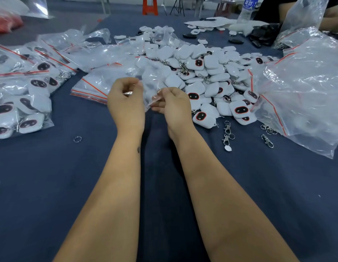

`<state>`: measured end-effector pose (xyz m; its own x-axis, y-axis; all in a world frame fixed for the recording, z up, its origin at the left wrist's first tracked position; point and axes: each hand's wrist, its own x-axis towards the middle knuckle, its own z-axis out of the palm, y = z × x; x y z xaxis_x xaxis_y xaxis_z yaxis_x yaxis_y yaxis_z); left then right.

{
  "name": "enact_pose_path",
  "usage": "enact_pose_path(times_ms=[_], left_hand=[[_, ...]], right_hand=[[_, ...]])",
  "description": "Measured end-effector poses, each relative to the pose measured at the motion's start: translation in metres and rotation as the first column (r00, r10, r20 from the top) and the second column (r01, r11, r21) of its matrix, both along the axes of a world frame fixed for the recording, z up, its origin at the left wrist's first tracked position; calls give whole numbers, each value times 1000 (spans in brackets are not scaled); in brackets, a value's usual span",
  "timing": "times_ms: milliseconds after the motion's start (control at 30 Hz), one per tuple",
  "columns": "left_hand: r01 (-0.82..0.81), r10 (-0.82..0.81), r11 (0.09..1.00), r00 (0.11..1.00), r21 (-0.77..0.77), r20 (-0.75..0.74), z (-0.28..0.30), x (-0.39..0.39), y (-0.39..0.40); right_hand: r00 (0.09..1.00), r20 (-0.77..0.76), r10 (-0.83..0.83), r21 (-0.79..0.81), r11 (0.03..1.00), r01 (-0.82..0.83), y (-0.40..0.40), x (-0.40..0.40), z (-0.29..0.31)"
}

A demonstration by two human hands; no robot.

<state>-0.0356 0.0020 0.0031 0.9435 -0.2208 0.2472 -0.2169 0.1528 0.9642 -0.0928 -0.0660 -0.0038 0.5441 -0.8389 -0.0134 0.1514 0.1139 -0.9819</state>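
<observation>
Just before the fob pile, left hand and right hand pinch the clear bag at its mouth, probably the surest hold on limp, slippery film.

Both forearms are bare, entering from the lower edge and converging toward the middle. Left hand: back of hand facing up, fingers curled in, thumb and forefinger pinching the edge of a clear bag. Right hand: fingers curled, thumb turned toward the left hand, pinching the same bag's edge. Hands are level and just beside each other, not touching. Wrists roughly straight. Small dark mark on the left forearm near the wrist.
</observation>
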Motion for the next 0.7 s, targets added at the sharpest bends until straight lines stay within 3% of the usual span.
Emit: enact_pose_path(times_ms=[67, 133, 267, 367, 467, 567, 700], left_hand=[[-132, 133, 990, 991, -56, 7, 0, 2, 1], [-135, 135, 991, 991, -20, -1, -1, 3, 1], [184, -203, 943, 978, 276, 40, -5, -3, -1], [234, -284, 906, 954, 353, 95, -5, -9, -3], [190, -185, 976, 981, 105, -59, -1, -4, -2], [-68, 20, 979, 969, -191, -245, 0, 4, 2], [-161, 129, 971, 975, -174, -179, -1, 5, 4]], right_hand=[[999, 0, -33, 10, 999, 33, 0, 1, 0], [999, 8, -45, 30, 999, 45, -1, 1, 1], [1000, -1, -26, -4, 1000, 26, 2, 2, 0], [997, -34, -68, -114, 991, 64, 2, 2, -4], [996, -23, -81, -133, 988, 77, -3, 0, -3], [992, -72, -105, -189, 978, 90, -3, 0, -1], [982, -132, -135, -381, 922, 75, 5, 3, -2]])
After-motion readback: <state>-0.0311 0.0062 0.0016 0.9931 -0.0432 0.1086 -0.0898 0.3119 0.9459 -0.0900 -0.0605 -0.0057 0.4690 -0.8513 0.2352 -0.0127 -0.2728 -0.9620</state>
